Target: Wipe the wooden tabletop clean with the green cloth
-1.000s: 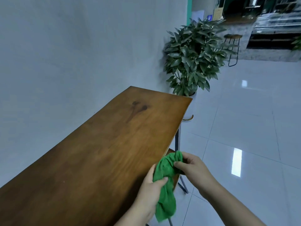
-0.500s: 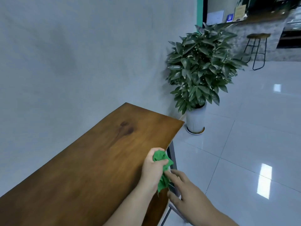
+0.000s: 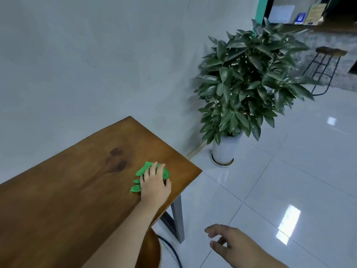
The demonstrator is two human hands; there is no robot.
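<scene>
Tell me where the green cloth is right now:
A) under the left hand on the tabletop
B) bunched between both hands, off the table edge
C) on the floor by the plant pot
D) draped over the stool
A: the left hand lies on top of the green cloth, pressing it onto the wooden tabletop near its far end, while the right hand hangs empty over the floor.

Glossy brown wooden worktop [image 3: 67, 190] against the grey wall [image 3: 96, 64], dark blotches [image 3: 117, 160] in the grain near its far end, green cloth [image 3: 143, 170] bunched on the wood just beside them, left hand [image 3: 154, 187] pressing down on top of it.
</scene>
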